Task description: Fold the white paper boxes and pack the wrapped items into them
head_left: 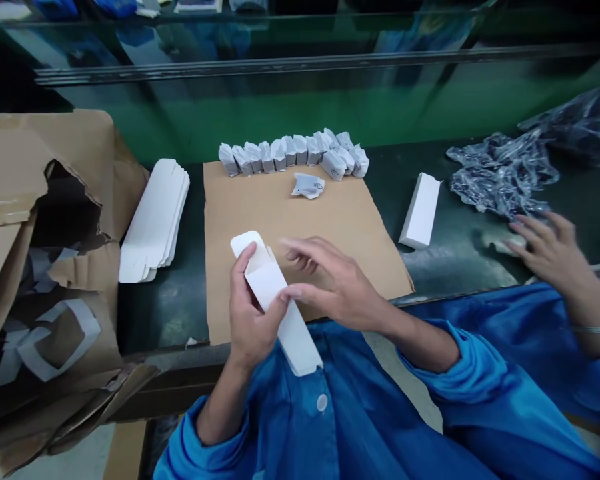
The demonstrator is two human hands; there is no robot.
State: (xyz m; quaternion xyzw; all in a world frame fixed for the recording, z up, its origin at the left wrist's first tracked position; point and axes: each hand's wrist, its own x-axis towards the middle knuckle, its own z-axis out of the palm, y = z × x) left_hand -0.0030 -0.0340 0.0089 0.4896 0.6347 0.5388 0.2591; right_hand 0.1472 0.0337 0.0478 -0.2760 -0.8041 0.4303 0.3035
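The person's left hand (pixel 255 320) is closing firmly around a slim white carton (pixel 267 283), its fingers lying along the left edge and its thumb pressing from the right. The carton is slanting over the near edge of a brown cardboard sheet (pixel 260 207), its near end hanging in front of the blue garment (pixel 290 427) and its far end showing a raised flap (pixel 247 243). The right hand (pixel 343 287) is hovering just to the right, half open, fingers loosely curling and gripping nothing; whether its thumb is touching the carton, I cannot tell.

The step in hand is apparently the shaping or opening of the carton's far end. The next move is probably calling for a steady left grip and a light right fingertip on the flap, since thin card is likely to crease.

At the far side of the sheet, a row of small wrapped packets (pixel 280 155) is standing, with a single packet (pixel 309 185) lying nearer. A stack of flattened cartons (pixel 155 220) is resting to the left; a formed white carton (pixel 421 212) is lying to the right. Farther right, a co-worker's hand (pixel 555 257) is spreading beside crumpled clear plastic (pixel 505 170).
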